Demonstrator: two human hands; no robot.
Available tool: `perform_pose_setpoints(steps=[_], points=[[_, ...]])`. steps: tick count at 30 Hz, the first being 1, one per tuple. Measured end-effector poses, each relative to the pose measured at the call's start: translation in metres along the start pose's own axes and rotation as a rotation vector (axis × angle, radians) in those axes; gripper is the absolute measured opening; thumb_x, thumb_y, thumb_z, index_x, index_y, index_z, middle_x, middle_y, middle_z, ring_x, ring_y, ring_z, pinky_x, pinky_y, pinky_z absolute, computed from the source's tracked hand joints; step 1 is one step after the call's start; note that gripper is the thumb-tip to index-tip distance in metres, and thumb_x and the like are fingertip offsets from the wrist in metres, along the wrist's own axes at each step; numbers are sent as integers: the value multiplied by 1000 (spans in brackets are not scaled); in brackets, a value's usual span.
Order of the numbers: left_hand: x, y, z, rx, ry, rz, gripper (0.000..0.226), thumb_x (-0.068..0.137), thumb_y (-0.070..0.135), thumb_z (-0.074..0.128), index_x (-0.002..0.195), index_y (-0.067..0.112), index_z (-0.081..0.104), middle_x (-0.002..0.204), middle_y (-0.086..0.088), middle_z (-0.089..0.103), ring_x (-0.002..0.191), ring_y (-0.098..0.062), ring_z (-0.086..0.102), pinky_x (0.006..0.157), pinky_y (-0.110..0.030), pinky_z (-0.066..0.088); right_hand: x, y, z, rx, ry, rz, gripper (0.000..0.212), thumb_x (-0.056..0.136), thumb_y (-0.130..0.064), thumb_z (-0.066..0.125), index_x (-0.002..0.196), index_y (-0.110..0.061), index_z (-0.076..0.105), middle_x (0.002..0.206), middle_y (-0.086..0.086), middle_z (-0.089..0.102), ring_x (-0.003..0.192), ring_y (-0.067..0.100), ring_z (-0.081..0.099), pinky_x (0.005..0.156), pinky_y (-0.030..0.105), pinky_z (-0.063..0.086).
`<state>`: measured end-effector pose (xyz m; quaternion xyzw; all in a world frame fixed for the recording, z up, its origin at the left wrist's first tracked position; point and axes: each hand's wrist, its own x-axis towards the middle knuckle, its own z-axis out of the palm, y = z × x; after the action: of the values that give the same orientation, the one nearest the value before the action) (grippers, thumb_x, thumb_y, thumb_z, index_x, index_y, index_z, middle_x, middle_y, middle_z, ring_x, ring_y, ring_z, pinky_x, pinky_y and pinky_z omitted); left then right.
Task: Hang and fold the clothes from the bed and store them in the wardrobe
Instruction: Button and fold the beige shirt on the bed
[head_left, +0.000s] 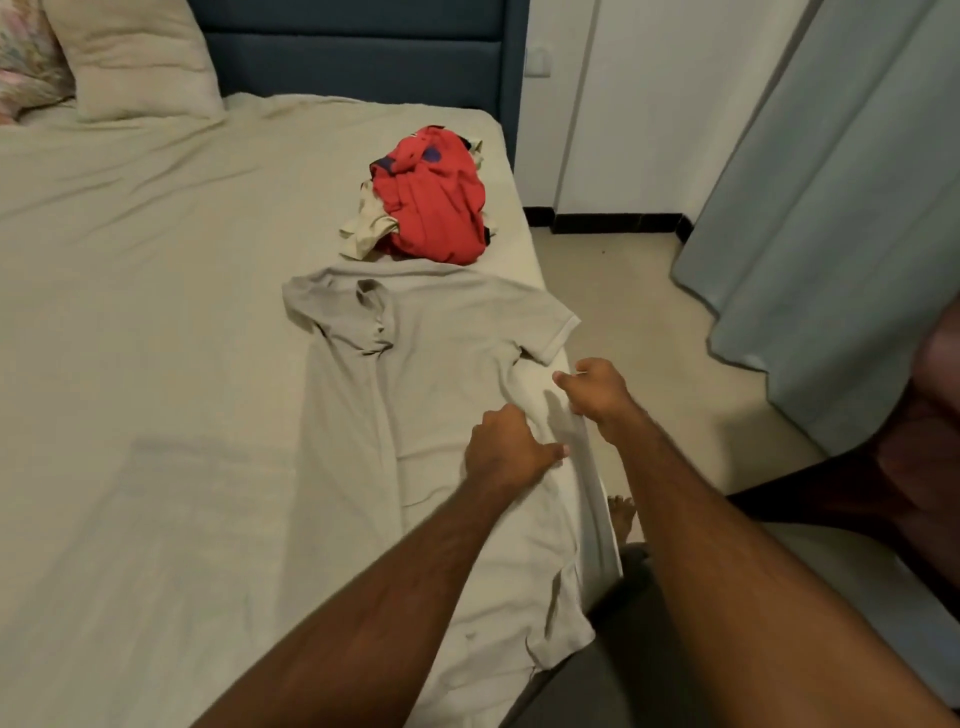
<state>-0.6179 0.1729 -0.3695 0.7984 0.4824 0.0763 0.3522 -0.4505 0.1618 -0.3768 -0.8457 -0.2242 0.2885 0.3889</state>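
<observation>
- Two bare hands work at the right edge of the bed (130, 291), in the lower middle of the frame; both forearms come in from the bottom edge
- the left hand (506, 449) lies on the grey polo shirt (415, 364) with its fingers curled and the thumb pointing to the right; it seems to pinch a fold of the cloth, but the grip itself is partly hidden
- the right hand (597, 392) is just beside it, a little higher in the frame; its fingers are curled round the side edge of the same shirt, where the cloth hangs over the side of the mattress
- the polo shirt is spread long on the beige sheet, with the collar toward the top of the frame and the hem near the bottom; one short sleeve lies out to the right, near the bed edge
- above the collar, in the upper middle, there is a pile of clothes (426, 200); a red garment lies on top and a pale one shows under it at the left
- a cream pillow (135, 57) leans in the upper left, against a dark blue headboard (358, 57)
- a pale blue curtain (831, 208) hangs at the right side; a bare foot (622, 512) stands on the floor between the bed and the right forearm
</observation>
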Motion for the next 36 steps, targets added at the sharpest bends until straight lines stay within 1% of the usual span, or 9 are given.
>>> perform_pose_setpoints(steps=[2, 4, 8, 10, 14, 20, 29, 34, 36], points=[[3, -4, 8, 7, 8, -36, 64, 63, 63, 84, 96, 15, 56, 98, -3, 66, 93, -24, 64, 67, -32, 47, 11, -8, 5, 16, 46, 16, 30, 92, -40, 70, 101, -12, 66, 100, 5, 64, 98, 30, 65, 85, 39, 56], [6, -7, 14, 20, 26, -53, 63, 59, 62, 84, 88, 15, 54, 94, -3, 66, 89, -24, 64, 64, -32, 46, 24, -14, 12, 18, 70, 60, 38, 89, -48, 70, 82, -13, 58, 93, 5, 60, 90, 27, 60, 75, 33, 49], [4, -7, 16, -43, -22, -50, 31, 59, 36, 72, 75, 14, 58, 78, 0, 65, 76, -22, 64, 61, -34, 55, 48, -21, 25, -75, 43, 163, 82, 76, -70, 70, 129, -8, 60, 131, 13, 56, 125, 38, 52, 99, 47, 51], [3, -12, 12, -143, -50, -25, 18, 56, 24, 60, 69, 12, 62, 67, -1, 66, 66, -20, 66, 61, -38, 60, 53, -27, 27, -90, 46, 158, 83, 79, -68, 70, 138, -11, 54, 139, 14, 50, 133, 39, 44, 103, 48, 47], [6, -30, -3, -391, -123, -39, 4, 71, -1, 67, 69, 1, 66, 53, -14, 67, 48, -26, 68, 58, -30, 60, 66, -35, 30, -52, 111, 23, 74, 84, -50, 74, 145, -17, 48, 147, 12, 44, 138, 38, 37, 110, 47, 40], [-1, -45, -16, -575, -184, -121, 9, 83, 2, 74, 81, 4, 66, 57, -12, 66, 49, -24, 65, 43, -27, 45, 71, -51, 40, -227, 215, -144, 50, 95, -36, 63, 139, -16, 54, 142, 13, 49, 135, 36, 41, 108, 48, 42], [-6, -65, -44, -826, -177, -177, 13, 90, 11, 73, 93, 3, 63, 65, -16, 66, 53, -34, 60, 48, -34, 49, 53, -121, 62, -97, 341, -311, 25, 101, -15, 55, 126, -13, 56, 122, 17, 59, 110, 36, 60, 92, 40, 52], [-19, -94, -76, -916, -119, -253, 12, 96, 11, 64, 88, 1, 62, 60, -13, 60, 43, -26, 55, 48, -32, 47, 34, -177, 112, -371, 263, -516, 31, 98, -5, 54, 127, -16, 57, 115, 15, 64, 103, 34, 63, 76, 37, 48], [-23, -109, -86, -934, -90, -297, 16, 97, 6, 59, 81, 4, 60, 58, -10, 57, 47, -25, 57, 48, -33, 49, 26, -190, 142, -445, 108, -576, 32, 97, -8, 57, 127, -18, 58, 119, 13, 64, 104, 32, 63, 77, 36, 49]])
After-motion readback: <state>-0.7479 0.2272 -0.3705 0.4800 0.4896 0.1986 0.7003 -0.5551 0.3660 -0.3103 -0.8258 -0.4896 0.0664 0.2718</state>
